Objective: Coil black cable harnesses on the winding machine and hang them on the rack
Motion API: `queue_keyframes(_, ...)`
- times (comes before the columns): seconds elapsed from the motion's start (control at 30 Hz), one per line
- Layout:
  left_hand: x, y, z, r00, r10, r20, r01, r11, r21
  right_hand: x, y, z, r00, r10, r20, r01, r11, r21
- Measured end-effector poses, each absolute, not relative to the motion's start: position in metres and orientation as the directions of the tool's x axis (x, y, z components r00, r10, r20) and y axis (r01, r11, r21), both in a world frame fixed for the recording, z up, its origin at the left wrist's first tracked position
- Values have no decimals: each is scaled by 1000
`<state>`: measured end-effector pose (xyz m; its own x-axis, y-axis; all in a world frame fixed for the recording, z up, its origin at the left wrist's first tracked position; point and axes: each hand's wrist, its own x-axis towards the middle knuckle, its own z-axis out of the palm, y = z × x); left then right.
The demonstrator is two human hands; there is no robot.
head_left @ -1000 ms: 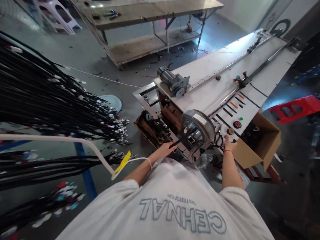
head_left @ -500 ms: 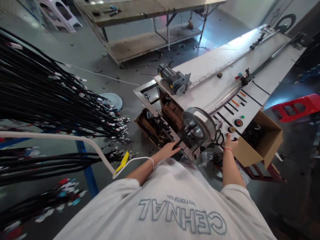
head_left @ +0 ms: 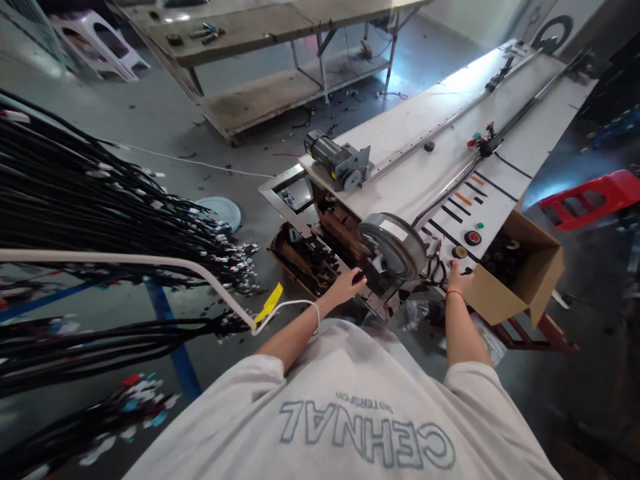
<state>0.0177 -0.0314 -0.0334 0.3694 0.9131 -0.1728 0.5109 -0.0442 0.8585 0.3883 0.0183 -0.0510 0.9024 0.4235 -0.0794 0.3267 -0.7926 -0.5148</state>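
Smooth glossy tabletop (head_left: 395,190); matt cardboard box (head_left: 495,297).

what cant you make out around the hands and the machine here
All in the head view:
- Dark item in the left hand: fingers cover most of it.
- Right hand: its back hides the palm.
- White label on the round reel: print too small.
- Cardboard box: contents lost in shadow.
- Black cables: cut off by the left edge.

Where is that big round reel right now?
In the head view, the reel is right of centre at the near end of the white table, slightly beyond and between the person's left hand and right hand.
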Motion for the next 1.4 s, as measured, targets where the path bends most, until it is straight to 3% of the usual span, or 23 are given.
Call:
queue_keyframes(0.17, -5, -41, -53, 410, 871, -270, 625, -53, 779, 386, 18, -49, 910, 407, -79, 311, -795, -521)
queue_keyframes(0.33, -29, -46, -47, 350, 882, -316, 731, -47, 681, 386, 18, -50, 905, 419, -76, 328, -800, -503)
queue_keyframes(0.53, -45, -56, -50, 515, 653, -555, 684, 77, 725, 385, 17, -46, 902, 418, -110, 304, -795, -526)
queue_keyframes(0.6, -49, -62, -57, 461, 669, -583, 722, 100, 685, 385, 16, -45, 900, 420, -114, 301, -790, -535)
queue_keyframes(0.7, -55, -74, -58, 339, 800, -494, 751, 87, 655, 384, 16, -44, 901, 418, -112, 301, -791, -533)
queue_keyframes(0.8, -55, -81, -47, 305, 873, -380, 704, 62, 708, 384, 17, -43, 900, 418, -120, 300, -797, -525)
queue_keyframes(0.97, -38, -77, -23, 292, 889, -353, 617, 106, 780, 384, 17, -44, 898, 421, -127, 308, -808, -501)
queue_keyframes(1.13, -8, -62, -18, 362, 879, -310, 600, 35, 799, 384, 17, -45, 895, 426, -134, 307, -805, -507)
queue_keyframes(1.4, 19, -37, -20, 254, 932, -258, 613, 51, 788, 386, 17, -49, 907, 409, -103, 295, -790, -537)
